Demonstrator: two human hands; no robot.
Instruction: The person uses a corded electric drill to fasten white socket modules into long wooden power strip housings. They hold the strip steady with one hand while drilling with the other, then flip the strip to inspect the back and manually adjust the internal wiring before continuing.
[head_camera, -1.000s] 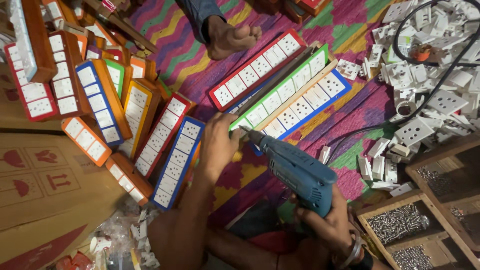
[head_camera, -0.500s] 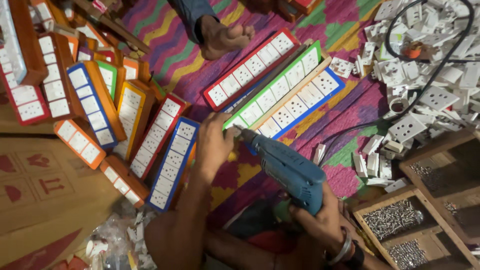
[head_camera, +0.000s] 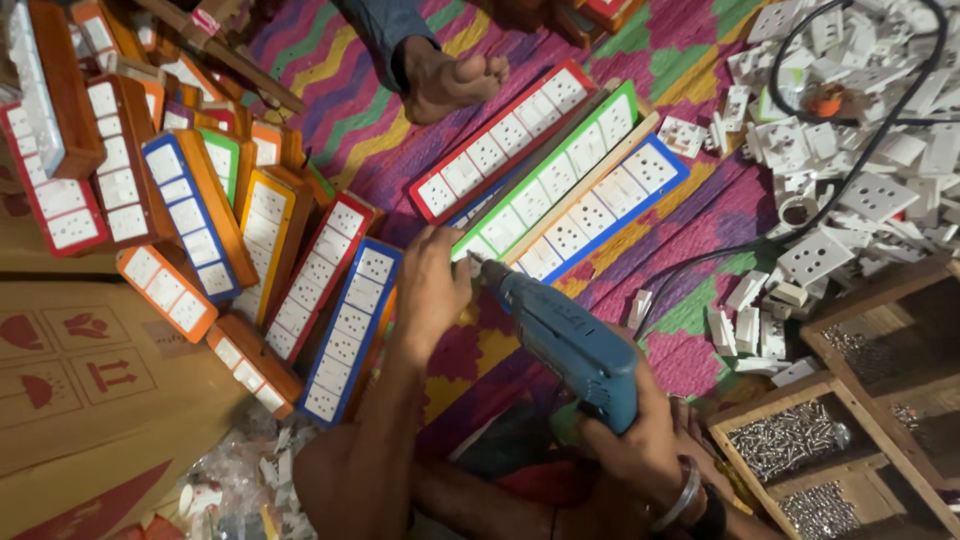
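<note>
Right hand grips blue drill; left hand steadies its tip; wooden tray holds screws.

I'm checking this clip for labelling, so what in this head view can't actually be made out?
- Tip of the blue drill: hidden in the head view where it meets the left hand.
- Green-framed socket board: its near end is covered by that hand.
- Right hand: trigger finger hidden behind the drill's grip.
- Screws in the wooden tray: too small to tell their type.
- Another person's foot: the leg is cut off by the top edge.
</note>
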